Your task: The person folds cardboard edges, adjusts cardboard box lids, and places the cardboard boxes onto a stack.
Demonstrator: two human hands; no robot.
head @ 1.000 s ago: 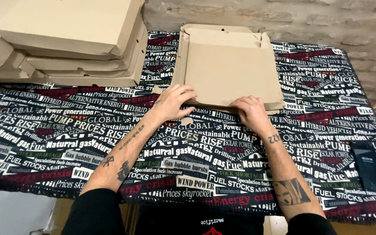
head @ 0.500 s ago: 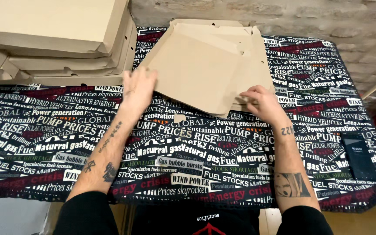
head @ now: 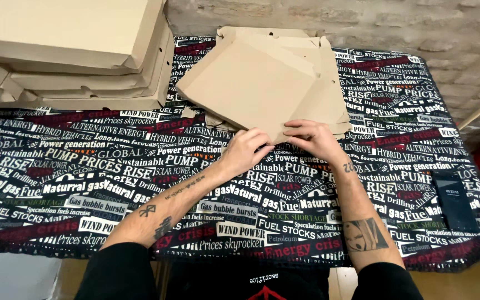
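Head view, looking down on a table draped w/ a black cloth (head: pixel 101 183) printed all over in white, red and green headline-style lettering. A flat, unfolded cardboard box blank (head: pixel 251 89) is being held at its near corner, turned at an angle so that corner is pointing toward the person; it is lying on top of a small stack of similar flat blanks (head: pixel 329 72) near the far edge of the table, approx. centre. The left hand (head: pixel 244 149) is being kept curled, fingers bent under against the near edge of the top blank; whether the edge is actually being pinched cannot be told, as the fingertips are hidden. The right hand (head: pixel 315 139) is being laid w/ fingers extended along the same near edge, thumb side toward the left hand, touching the cardboard; a full grasp cannot be confirmed. Both hands are being held just beside each other at that corner. Both forearms are bare and tattooed; black sleeves are being shown at the bottom of the frame. At upper left, a pile of assembled, closed cardboard boxes (head: pixel 73 50) is being kept on the cloth, near the blanks but apart from them. At far right, a dark phone (head: pixel 454 200) is lying flat on the cloth, well apart from the hands. A brick wall (head: pixel 362 22) is being seen behind the table.
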